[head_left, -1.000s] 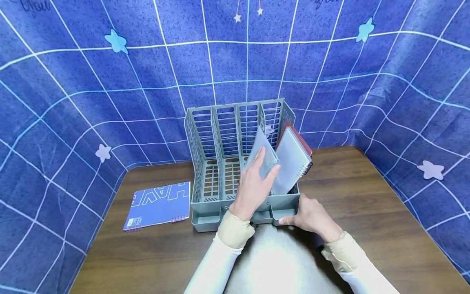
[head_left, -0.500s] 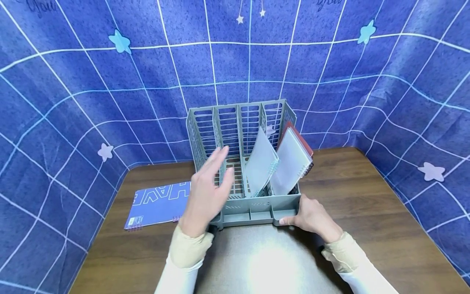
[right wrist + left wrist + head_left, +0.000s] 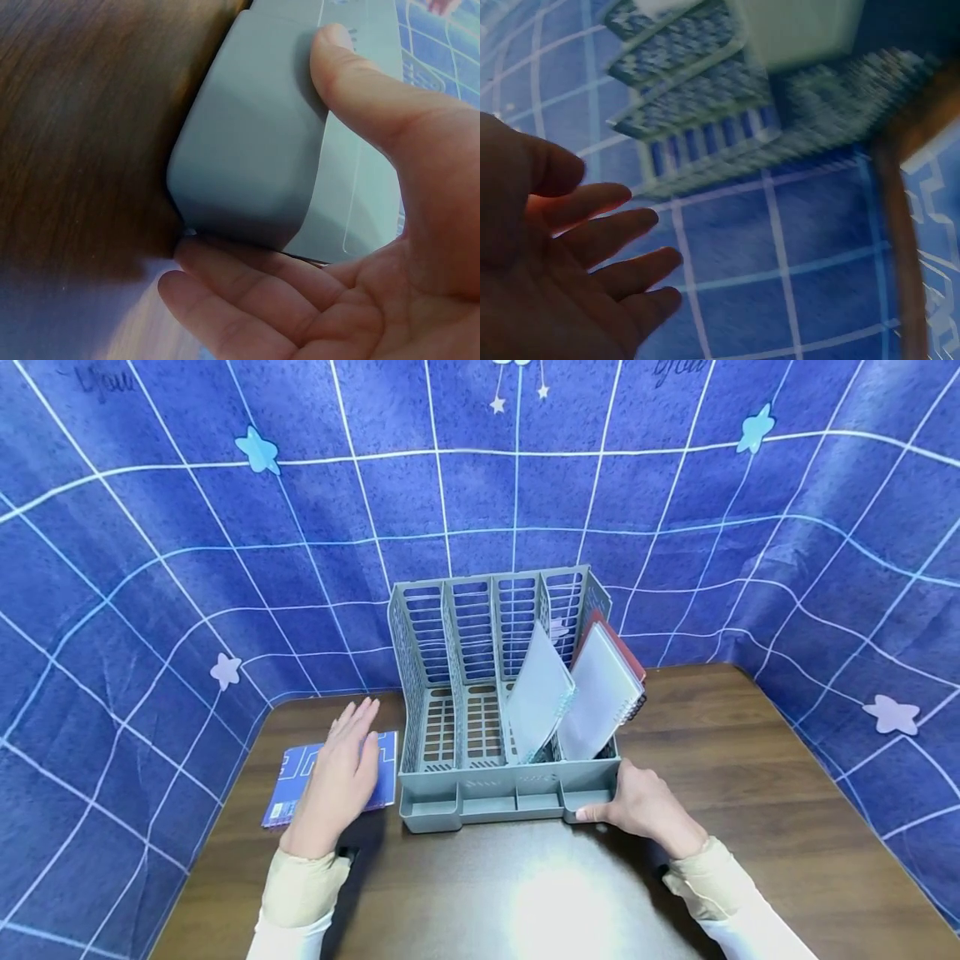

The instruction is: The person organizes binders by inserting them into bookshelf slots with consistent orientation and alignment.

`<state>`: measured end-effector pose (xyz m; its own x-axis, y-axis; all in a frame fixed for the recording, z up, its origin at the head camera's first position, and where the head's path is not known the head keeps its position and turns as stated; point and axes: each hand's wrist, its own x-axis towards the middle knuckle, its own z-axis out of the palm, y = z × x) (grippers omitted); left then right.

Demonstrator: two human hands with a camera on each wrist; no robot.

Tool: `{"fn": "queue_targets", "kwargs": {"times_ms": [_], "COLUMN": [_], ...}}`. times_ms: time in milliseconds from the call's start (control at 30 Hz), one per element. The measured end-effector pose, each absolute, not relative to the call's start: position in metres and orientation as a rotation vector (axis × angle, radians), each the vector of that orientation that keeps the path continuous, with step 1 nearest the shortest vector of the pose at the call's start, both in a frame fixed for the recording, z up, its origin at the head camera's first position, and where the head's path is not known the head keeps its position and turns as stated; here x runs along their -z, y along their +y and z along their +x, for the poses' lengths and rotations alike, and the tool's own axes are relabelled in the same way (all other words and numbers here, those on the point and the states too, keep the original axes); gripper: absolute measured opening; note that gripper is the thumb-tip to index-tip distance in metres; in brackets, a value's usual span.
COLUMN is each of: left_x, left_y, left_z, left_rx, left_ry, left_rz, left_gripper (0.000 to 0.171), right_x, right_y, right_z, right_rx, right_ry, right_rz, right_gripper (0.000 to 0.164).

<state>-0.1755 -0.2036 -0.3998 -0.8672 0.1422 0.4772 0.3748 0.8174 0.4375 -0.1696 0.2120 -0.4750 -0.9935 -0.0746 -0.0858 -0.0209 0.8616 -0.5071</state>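
Observation:
My left hand hovers over the blue notebook with white lettering, left of the organizer, its fingers extended and holding nothing. The hand hides much of the notebook's cover; whether they touch cannot be told. In the left wrist view, the left hand has an empty palm. My right hand grips the front right corner of the grey-green file organizer. In the right wrist view, its thumb lies over the front wall and its fingers are at the side of the organizer.
A pale spiral notebook leans in the organizer's third slot from the left. The rightmost slot holds another pale spiral notebook and a red-covered one. The wooden table backs onto a blue curtain.
My left hand has let go of the pale notebook in the third slot and moved left, over the blue notebook. The right hand has stayed on the organizer's corner.

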Motion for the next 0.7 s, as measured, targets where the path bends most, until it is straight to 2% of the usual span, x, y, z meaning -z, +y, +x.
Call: {"fn": "queue_targets", "kwargs": {"times_ms": [400, 600, 700], "left_x": [0.468, 0.486, 0.492], "left_y": [-0.251, -0.259, -0.262], "left_z": [-0.190, -0.194, -0.194], "left_rx": [0.575, 0.638, 0.682], "left_ry": [-2.957, -3.032, -3.073], "left_rz": [-0.358, -0.418, -0.419], "left_gripper": [0.058, 0.089, 0.095], "right_x": [0.475, 0.475, 0.474], "right_y": [0.212, 0.212, 0.212], "right_z": [-0.168, -0.168, -0.168], "right_rx": [0.805, 0.795, 0.788], "right_ry": [2.924, 2.927, 2.923], "right_rz": [-0.062, -0.069, -0.067], "right_gripper": [0.103, 0.103, 0.103]}}
